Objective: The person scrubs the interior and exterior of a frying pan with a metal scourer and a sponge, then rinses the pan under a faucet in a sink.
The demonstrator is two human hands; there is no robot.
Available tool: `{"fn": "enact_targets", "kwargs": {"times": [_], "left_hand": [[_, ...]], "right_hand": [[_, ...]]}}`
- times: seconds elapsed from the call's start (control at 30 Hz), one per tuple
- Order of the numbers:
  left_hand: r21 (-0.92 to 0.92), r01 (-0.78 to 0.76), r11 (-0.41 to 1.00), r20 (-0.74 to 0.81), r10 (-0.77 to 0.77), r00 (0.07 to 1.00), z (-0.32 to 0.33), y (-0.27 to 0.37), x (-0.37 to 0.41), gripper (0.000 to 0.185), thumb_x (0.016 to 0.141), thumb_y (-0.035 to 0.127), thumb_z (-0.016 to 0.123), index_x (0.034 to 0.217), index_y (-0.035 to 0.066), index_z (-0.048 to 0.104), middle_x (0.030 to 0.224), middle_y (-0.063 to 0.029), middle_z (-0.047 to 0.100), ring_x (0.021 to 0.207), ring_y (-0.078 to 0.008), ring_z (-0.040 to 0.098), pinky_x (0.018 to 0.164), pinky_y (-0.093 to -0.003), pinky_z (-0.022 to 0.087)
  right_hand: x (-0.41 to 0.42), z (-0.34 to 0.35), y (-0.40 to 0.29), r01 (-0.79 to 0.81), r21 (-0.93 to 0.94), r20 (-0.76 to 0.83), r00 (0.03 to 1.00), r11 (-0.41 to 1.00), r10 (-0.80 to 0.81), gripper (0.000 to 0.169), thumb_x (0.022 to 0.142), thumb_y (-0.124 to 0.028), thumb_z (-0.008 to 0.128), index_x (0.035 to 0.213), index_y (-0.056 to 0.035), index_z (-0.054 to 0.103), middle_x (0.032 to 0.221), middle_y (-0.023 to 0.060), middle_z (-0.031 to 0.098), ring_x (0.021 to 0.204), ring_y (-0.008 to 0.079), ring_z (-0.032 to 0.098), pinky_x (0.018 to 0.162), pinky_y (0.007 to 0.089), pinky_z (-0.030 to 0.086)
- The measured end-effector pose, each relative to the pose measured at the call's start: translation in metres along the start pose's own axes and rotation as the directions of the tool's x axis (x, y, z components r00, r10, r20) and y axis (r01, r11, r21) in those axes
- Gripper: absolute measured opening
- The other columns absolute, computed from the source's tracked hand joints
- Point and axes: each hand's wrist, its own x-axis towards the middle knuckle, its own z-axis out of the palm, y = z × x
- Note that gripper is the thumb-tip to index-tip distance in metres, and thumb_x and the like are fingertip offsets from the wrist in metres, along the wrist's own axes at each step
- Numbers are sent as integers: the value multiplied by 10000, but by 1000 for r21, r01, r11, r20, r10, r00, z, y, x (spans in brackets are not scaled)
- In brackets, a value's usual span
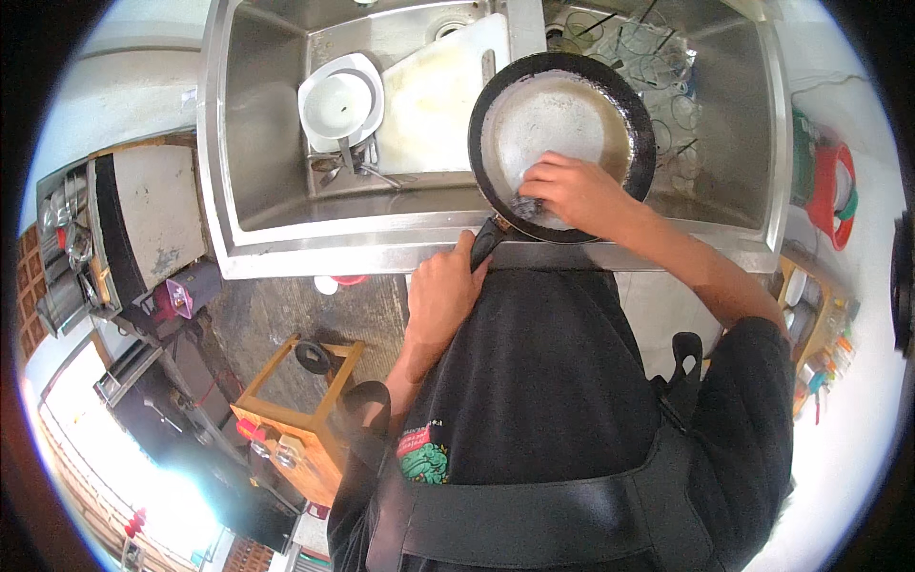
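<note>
A dark-rimmed frying pan (pixel 561 118) is held over the front of the stainless steel double sink (pixel 264 229), its greyish inside facing up. My left hand (pixel 447 279) grips the black pan handle (pixel 487 243) at the sink's front edge. Inside the pan, my right hand (pixel 561 189) presses a metal scouring pad (pixel 527 207) against the lower left part of the inner surface. The fingers cover part of the pad. Brownish liquid shows along the pan's right inner side.
Left basin: a white cutting board (pixel 436 100), stacked white dishes (pixel 339 107) and cutlery (pixel 372 171). Several drinking glasses (pixel 647 64) crowd the right basin, partly behind the pan. A wooden stool (pixel 307 429) stands at lower left, and a red plastic container (pixel 833 193) lies beyond the sink's right side.
</note>
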Motion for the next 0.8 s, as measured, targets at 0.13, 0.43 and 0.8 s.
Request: {"fn": "enact_targets", "kwargs": {"times": [0.13, 0.43, 0.8], "left_hand": [[-31, 5, 1000, 39, -4, 999, -1, -2, 0, 372, 943, 380, 651, 1016, 26, 563, 728, -247, 665, 728, -467, 667, 637, -557, 520], [-517, 66, 853, 366, 151, 918, -6, -29, 21, 331, 1004, 318, 576, 1004, -11, 542, 694, -168, 629, 654, -333, 646, 622, -448, 479], [-564, 201, 801, 419, 68, 906, -5, -23, 21, 303, 1011, 297, 560, 1024, -5, 582, 653, -57, 560, 638, -173, 543, 641, -348, 424]], "right_hand": [[3, -20, 42, -319, -231, -304, 921, 919, 244, 309, 793, -66, 663, 1098, -17, 665, 1070, 145, 657, 1028, 317, 622, 886, 405, 547], [9, 33, -20, -56, -41, -195, 980, 998, 47, 256, 852, -110, 613, 1083, -10, 659, 1027, 160, 641, 1024, 327, 624, 887, 401, 542], [25, 25, 1, -114, -147, -329, 942, 983, 60, 329, 805, -111, 714, 1115, -6, 676, 1042, 158, 676, 1000, 322, 649, 890, 421, 538]]}}
